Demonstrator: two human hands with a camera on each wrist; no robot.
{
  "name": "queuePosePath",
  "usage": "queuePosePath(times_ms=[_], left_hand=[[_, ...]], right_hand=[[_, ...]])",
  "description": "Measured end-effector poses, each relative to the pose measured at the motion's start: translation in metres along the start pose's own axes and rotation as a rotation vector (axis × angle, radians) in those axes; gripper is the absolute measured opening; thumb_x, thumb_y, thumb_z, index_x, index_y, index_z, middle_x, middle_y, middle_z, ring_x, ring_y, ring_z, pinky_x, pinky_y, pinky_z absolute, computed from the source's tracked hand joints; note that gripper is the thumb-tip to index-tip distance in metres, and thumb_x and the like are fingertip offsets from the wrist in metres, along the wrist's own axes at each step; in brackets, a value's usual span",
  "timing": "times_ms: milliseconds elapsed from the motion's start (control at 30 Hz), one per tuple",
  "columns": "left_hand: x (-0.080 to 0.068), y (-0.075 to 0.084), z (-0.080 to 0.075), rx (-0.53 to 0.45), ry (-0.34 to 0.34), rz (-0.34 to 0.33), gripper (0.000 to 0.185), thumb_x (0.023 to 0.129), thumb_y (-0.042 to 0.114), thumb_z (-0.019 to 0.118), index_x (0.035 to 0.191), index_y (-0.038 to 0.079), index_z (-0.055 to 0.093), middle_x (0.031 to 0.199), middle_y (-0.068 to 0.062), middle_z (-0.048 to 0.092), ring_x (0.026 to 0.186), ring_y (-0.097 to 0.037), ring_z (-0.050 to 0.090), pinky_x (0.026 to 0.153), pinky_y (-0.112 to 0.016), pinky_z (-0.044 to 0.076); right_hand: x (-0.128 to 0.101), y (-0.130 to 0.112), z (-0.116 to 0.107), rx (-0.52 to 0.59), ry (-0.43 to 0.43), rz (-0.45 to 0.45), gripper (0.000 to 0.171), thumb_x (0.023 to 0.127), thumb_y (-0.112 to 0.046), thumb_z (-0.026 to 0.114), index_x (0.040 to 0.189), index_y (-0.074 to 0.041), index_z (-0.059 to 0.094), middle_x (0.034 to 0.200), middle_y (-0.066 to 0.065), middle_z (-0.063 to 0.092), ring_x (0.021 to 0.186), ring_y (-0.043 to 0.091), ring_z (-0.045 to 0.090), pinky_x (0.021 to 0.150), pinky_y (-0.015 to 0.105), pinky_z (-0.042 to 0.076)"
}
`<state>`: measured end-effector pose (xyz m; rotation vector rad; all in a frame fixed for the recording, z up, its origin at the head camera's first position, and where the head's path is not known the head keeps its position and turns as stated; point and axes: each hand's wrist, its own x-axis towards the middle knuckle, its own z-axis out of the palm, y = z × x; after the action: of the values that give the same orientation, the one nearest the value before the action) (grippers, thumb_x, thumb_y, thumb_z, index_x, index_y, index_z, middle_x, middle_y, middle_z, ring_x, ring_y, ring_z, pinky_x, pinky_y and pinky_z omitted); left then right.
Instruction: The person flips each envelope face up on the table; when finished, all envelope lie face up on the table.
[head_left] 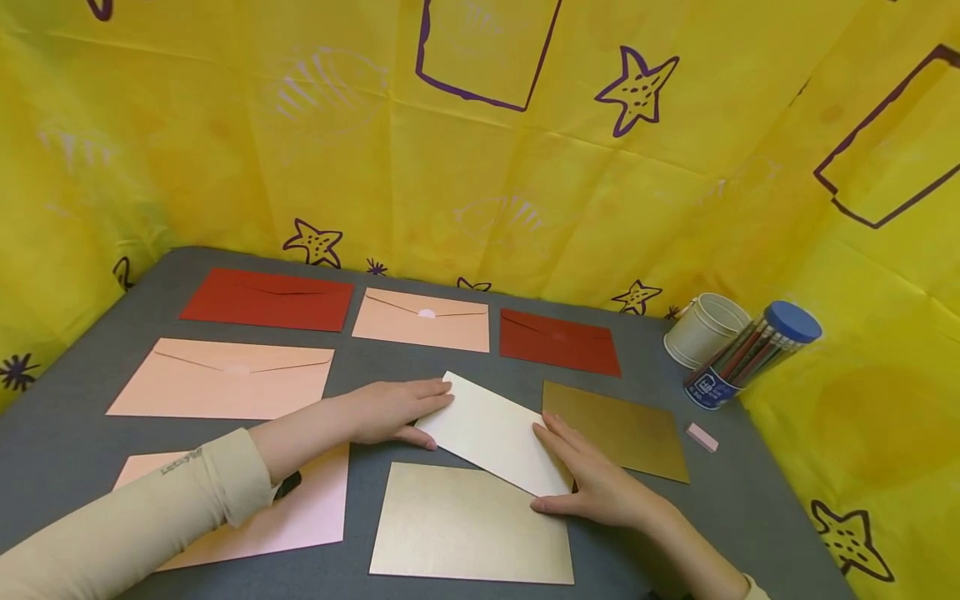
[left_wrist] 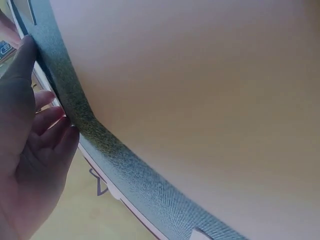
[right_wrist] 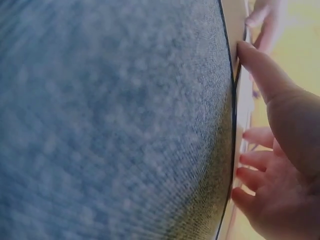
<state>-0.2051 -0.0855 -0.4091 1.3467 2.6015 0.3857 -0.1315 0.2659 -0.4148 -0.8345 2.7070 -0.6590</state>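
A white card [head_left: 491, 433] lies slanted on the grey table [head_left: 67, 442], its lower corner overlapping a pale gold card [head_left: 468, 525]. My left hand [head_left: 397, 410] rests flat at the white card's left end, straight fingers touching its edge. At the card's right end my right hand [head_left: 592, 479] lies flat, fingers on the card and thumb stretched along its lower corner. In the left wrist view the left hand [left_wrist: 30, 150] sits beside the table's surface [left_wrist: 100, 145] and a pink sheet [left_wrist: 200, 100]. The right wrist view shows the right hand [right_wrist: 280, 150] against the blurred grey table [right_wrist: 115, 120].
A dark gold card [head_left: 622, 429] lies right of the white one and a pink sheet [head_left: 307, 508] under my left forearm. Peach [head_left: 225, 379] [head_left: 423, 321] and red envelopes [head_left: 270, 300] [head_left: 558, 342] line the back. A white cup [head_left: 705, 329], pencil tube [head_left: 750, 354] and pink eraser [head_left: 702, 436] sit right.
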Motion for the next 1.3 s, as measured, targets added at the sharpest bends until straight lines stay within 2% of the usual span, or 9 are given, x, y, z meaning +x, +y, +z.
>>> queuePosePath(times_ms=[133,333,467,633,800,1000,1067,1167,1300], left_hand=[[-0.002,0.001,0.000,0.053,0.029,0.041,0.067,0.096,0.049,0.055,0.146,0.006,0.044,0.151,-0.013,0.039,0.139,-0.027,0.037,0.105,-0.044,0.040],[-0.006,0.002,-0.001,0.127,0.117,0.144,0.050,0.101,0.037,0.051,0.137,0.002,0.055,0.138,-0.013,0.055,0.129,-0.027,0.050,0.099,-0.042,0.046],[-0.007,0.002,-0.002,0.162,0.188,0.190,0.042,0.102,0.031,0.051,0.131,0.002,0.061,0.130,-0.010,0.062,0.122,-0.025,0.057,0.098,-0.040,0.047],[-0.010,0.001,-0.005,0.139,0.331,0.214,0.031,0.101,0.029,0.054,0.119,0.008,0.069,0.114,-0.002,0.070,0.108,-0.020,0.065,0.094,-0.038,0.050],[-0.015,0.000,-0.011,0.053,0.446,0.180,0.021,0.099,0.030,0.057,0.105,0.017,0.073,0.099,0.007,0.071,0.094,-0.013,0.066,0.086,-0.035,0.052],[-0.024,-0.002,-0.015,-0.074,0.531,0.114,0.015,0.097,0.029,0.061,0.095,0.020,0.072,0.086,0.013,0.068,0.080,-0.004,0.063,0.073,-0.028,0.053],[-0.027,-0.004,-0.016,-0.126,0.560,0.080,0.013,0.095,0.029,0.063,0.090,0.021,0.071,0.078,0.015,0.064,0.071,-0.001,0.059,0.066,-0.024,0.050],[-0.031,-0.006,-0.016,-0.223,0.599,0.021,0.016,0.093,0.029,0.067,0.079,0.022,0.066,0.063,0.017,0.049,0.058,0.000,0.046,0.054,-0.020,0.039],[-0.036,-0.010,-0.016,-0.329,0.607,-0.045,0.024,0.090,0.026,0.071,0.071,0.022,0.057,0.059,0.018,0.037,0.053,-0.002,0.037,0.050,-0.021,0.030]], right_hand=[[0.000,0.000,-0.001,-0.021,-0.001,-0.010,0.098,0.080,-0.061,0.070,0.154,-0.012,0.029,0.161,0.009,0.016,0.146,0.032,0.017,0.111,0.058,0.024],[0.000,-0.002,-0.004,-0.070,0.016,-0.027,0.096,0.080,-0.061,0.070,0.153,-0.011,0.032,0.160,0.010,0.022,0.144,0.030,0.025,0.109,0.054,0.031],[0.000,-0.004,-0.008,-0.076,0.050,-0.058,0.084,0.084,-0.048,0.072,0.150,-0.009,0.039,0.155,0.009,0.035,0.139,0.028,0.037,0.104,0.051,0.039],[0.003,-0.005,-0.012,-0.019,0.128,-0.130,0.063,0.086,-0.028,0.073,0.142,-0.009,0.052,0.142,0.006,0.052,0.126,0.024,0.053,0.096,0.044,0.048],[0.009,-0.007,-0.015,0.122,0.243,-0.224,0.040,0.088,-0.012,0.073,0.127,-0.011,0.066,0.120,0.003,0.067,0.103,0.016,0.067,0.079,0.031,0.056],[0.021,-0.008,-0.015,0.190,0.317,-0.294,0.025,0.087,-0.004,0.072,0.111,-0.012,0.075,0.101,0.000,0.074,0.090,0.008,0.069,0.076,0.020,0.054],[0.025,-0.008,-0.014,0.187,0.333,-0.285,0.018,0.086,-0.007,0.074,0.102,-0.014,0.076,0.093,-0.004,0.074,0.078,0.005,0.066,0.069,0.017,0.053],[0.030,-0.008,-0.014,0.192,0.331,-0.243,0.012,0.085,-0.010,0.076,0.096,-0.015,0.077,0.088,-0.007,0.073,0.070,0.004,0.062,0.062,0.020,0.051],[0.036,-0.007,-0.015,0.221,0.271,-0.141,0.018,0.085,-0.016,0.077,0.103,-0.013,0.076,0.095,-0.004,0.074,0.080,0.005,0.066,0.068,0.025,0.055]])
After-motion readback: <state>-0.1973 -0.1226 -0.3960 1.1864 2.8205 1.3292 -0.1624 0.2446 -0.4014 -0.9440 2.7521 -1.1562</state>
